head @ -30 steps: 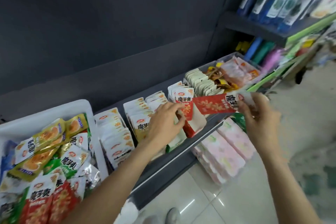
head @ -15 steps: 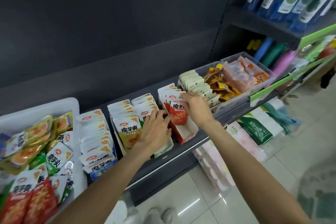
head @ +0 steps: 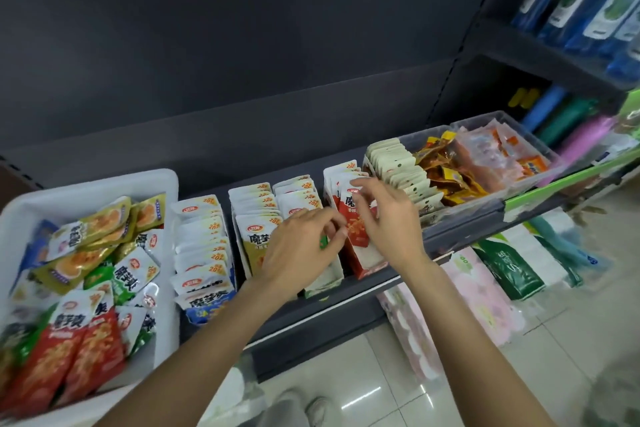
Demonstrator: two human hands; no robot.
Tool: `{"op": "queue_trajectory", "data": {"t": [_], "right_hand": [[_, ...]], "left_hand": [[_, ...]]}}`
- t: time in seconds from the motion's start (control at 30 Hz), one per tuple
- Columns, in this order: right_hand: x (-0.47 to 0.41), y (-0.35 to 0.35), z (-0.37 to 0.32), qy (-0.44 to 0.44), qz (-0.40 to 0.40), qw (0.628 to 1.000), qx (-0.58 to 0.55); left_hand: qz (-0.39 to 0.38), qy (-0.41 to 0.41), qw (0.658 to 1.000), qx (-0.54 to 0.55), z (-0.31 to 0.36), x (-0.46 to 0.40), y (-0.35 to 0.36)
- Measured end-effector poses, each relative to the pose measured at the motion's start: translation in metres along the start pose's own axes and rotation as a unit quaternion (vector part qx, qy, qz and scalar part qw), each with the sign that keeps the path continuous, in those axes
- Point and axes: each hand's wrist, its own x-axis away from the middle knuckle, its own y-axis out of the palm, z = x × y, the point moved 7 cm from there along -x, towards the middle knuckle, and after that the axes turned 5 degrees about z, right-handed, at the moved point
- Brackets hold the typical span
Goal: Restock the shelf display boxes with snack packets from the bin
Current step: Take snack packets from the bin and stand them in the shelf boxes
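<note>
Head view, left to right: the white bin (head: 166,184) is sitting at the shelf's left end with loose snack packets, well apart from both hands. The left hand (head: 298,250) is resting with curled fingers on the green display box (head: 325,282); whether it is pinching anything cannot be told. The right hand (head: 388,222), fingers loosely spread and gripping nothing, is hovering over the upright red packet (head: 353,222) in the red display box (head: 367,262), so it is nearer for seating it.

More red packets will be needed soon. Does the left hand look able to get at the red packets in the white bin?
Probably yes. The red packets lie uncovered on top at the white bin's near end, and the left hand holds nothing, with open space between.
</note>
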Motion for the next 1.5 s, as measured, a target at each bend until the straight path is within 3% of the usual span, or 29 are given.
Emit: {"op": "queue_trajectory", "data": {"t": [0.13,0.2,0.3,0.47,0.63,0.77,0.93,1.13,1.5], "right_hand": [[0.001,0.010,-0.054,-0.032,-0.143,0.989,-0.019],[0.004,0.023,-0.089,-0.073,-0.217,0.973,-0.005],[0.007,0.040,-0.147,-0.125,-0.244,0.961,-0.042],[0.015,0.081,-0.227,-0.153,-0.249,0.951,-0.101],[0.049,0.142,-0.289,-0.139,-0.297,0.939,-0.104],[0.084,0.213,-0.297,-0.032,-0.361,0.929,-0.078],[0.125,0.271,-0.282,0.113,-0.404,0.908,0.000],[0.146,0.287,-0.284,0.235,-0.380,0.895,0.006],[0.145,0.289,-0.279,0.203,-0.360,0.909,0.061]], "left_hand": [[0.144,0.008,0.988,0.057,-0.012,0.036,-0.081],[0.180,0.011,0.981,0.077,-0.033,0.056,-0.115],[0.191,-0.004,0.980,0.050,-0.078,0.090,-0.152],[0.144,-0.124,0.982,0.005,-0.188,0.146,-0.179],[-0.019,-0.245,0.966,-0.082,-0.290,0.188,-0.163],[-0.170,-0.243,0.949,-0.106,-0.325,0.204,-0.146],[-0.258,-0.222,0.934,-0.111,-0.346,0.210,-0.131],[-0.254,-0.215,0.939,-0.086,-0.345,0.208,-0.131],[-0.173,-0.242,0.952,-0.068,-0.349,0.206,-0.134]]}}
